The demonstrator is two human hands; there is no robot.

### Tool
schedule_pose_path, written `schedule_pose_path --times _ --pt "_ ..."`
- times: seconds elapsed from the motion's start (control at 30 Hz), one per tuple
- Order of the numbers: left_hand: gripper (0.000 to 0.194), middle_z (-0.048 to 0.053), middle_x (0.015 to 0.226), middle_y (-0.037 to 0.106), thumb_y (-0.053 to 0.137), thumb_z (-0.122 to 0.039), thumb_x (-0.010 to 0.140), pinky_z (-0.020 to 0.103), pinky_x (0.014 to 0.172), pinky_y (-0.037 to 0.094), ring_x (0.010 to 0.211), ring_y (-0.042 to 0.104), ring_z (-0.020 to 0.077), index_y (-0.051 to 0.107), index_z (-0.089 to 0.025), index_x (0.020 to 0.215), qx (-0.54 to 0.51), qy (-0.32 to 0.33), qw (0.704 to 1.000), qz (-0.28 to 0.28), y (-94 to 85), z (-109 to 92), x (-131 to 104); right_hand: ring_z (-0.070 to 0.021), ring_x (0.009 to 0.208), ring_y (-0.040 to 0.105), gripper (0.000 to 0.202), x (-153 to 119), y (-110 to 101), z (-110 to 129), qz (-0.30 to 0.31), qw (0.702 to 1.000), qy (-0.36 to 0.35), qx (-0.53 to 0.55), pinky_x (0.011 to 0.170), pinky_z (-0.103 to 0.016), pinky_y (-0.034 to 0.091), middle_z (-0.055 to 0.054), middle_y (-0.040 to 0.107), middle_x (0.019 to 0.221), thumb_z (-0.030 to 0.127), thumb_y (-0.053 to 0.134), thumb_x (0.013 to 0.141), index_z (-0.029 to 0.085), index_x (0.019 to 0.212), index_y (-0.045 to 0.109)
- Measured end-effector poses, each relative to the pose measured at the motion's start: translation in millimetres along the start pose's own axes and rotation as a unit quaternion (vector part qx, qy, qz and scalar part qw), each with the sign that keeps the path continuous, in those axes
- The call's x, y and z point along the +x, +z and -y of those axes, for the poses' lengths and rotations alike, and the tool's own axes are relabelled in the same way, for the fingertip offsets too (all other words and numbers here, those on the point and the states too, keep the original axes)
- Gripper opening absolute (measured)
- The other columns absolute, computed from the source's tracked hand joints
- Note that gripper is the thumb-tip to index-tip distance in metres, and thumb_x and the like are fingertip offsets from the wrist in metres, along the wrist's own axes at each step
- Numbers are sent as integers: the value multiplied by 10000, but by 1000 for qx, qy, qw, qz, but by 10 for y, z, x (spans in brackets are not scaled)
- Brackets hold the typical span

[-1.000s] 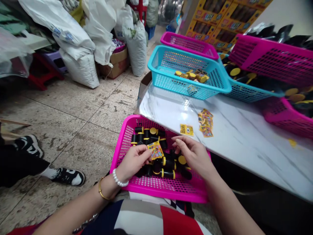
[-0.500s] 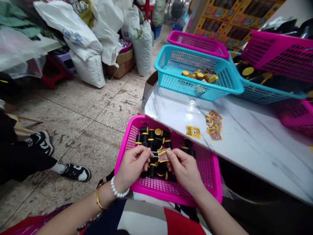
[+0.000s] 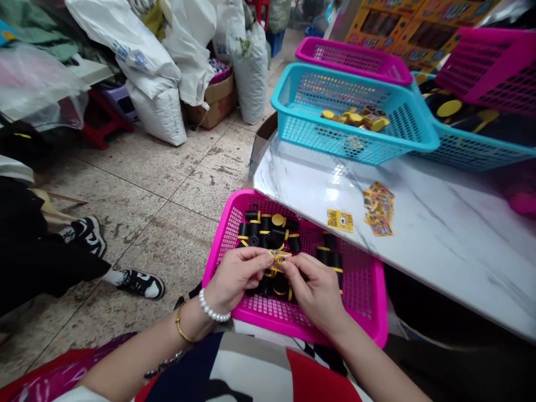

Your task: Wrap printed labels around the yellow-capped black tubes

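A small yellow printed label (image 3: 281,257) is pinched between the fingertips of both hands, above the pink basket. My left hand (image 3: 240,272), with a pearl bracelet and a gold bangle on its wrist, grips the label's left end between thumb and forefinger. At its right end, my right hand (image 3: 316,285) holds it the same way. Whether a black piece lies behind the label I cannot tell. Below, the pink basket (image 3: 379,312) holds several small black cylinders (image 3: 335,258) with yellow rims; my hands hide some of them.
On the marbled white table (image 3: 431,245) lie a flat yellow label (image 3: 340,220) and a loose pile of labels (image 3: 379,209). A blue basket (image 3: 355,148) with yellow-capped pieces stands behind, beside more baskets. White sacks (image 3: 154,106) stand on the floor; a person's shoes (image 3: 142,283) show at left.
My left hand has moved to the label and now pinches its left end, where before only the right hand held it. The view has shifted slightly.
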State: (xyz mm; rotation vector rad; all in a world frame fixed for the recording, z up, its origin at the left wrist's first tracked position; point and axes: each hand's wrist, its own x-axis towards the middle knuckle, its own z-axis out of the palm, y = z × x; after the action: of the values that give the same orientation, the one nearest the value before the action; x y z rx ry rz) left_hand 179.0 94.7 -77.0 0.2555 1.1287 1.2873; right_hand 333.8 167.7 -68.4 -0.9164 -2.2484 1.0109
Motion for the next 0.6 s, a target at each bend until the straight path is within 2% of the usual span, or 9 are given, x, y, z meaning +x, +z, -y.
schedule_pose_path --times 0.13,0.23,0.33,0.4,0.5,0.6 --pt "344 -56 495 478 839 -379 605 145 372 166 417 343 24 668 -122 757 16 -18 999 -41 25 -47 7 -143 618 562 231 17 -16 -8 12 1000 -29 -1 592 -253 434 -17 582 671 251 505 943 196 764 641" --pt "326 -63 470 474 829 -377 617 143 370 190 398 352 27 622 -137 693 35 19 996 -86 -13 -84 4 -146 683 594 215 -9 -102 -61 45 998 -47 -17 640 -255 457 -29 622 747 269 473 960 189 888 659" --pt "292 -73 454 459 813 -349 649 149 377 211 388 337 25 608 -142 663 61 91 987 -116 -111 -105 1 -190 742 601 214 -76 -151 -125 80 984 -28 -155 663 -296 462 -56 631 811 371 571 905 175 939 648" --pt "268 -63 462 480 802 -339 669 156 384 230 396 358 30 626 -137 665 91 119 982 -116 -174 -101 1 -235 774 583 247 -121 -121 -147 109 955 -19 -275 671 -337 458 -74 613 817 410 671 820 171 872 640" --pt "260 -48 492 508 788 -340 685 161 398 256 416 383 37 638 -129 666 121 117 980 -102 -213 -71 4 -268 826 551 177 -156 0 -133 159 923 -56 -347 713 -379 453 -84 602 858 329 706 781 187 852 629" --pt "269 -53 509 505 782 -324 687 158 411 269 434 384 36 604 -129 639 135 126 977 -105 -204 -47 8 -265 872 539 124 -164 115 -97 199 927 -115 -298 758 -392 447 -85 618 938 212 648 802 197 922 619"
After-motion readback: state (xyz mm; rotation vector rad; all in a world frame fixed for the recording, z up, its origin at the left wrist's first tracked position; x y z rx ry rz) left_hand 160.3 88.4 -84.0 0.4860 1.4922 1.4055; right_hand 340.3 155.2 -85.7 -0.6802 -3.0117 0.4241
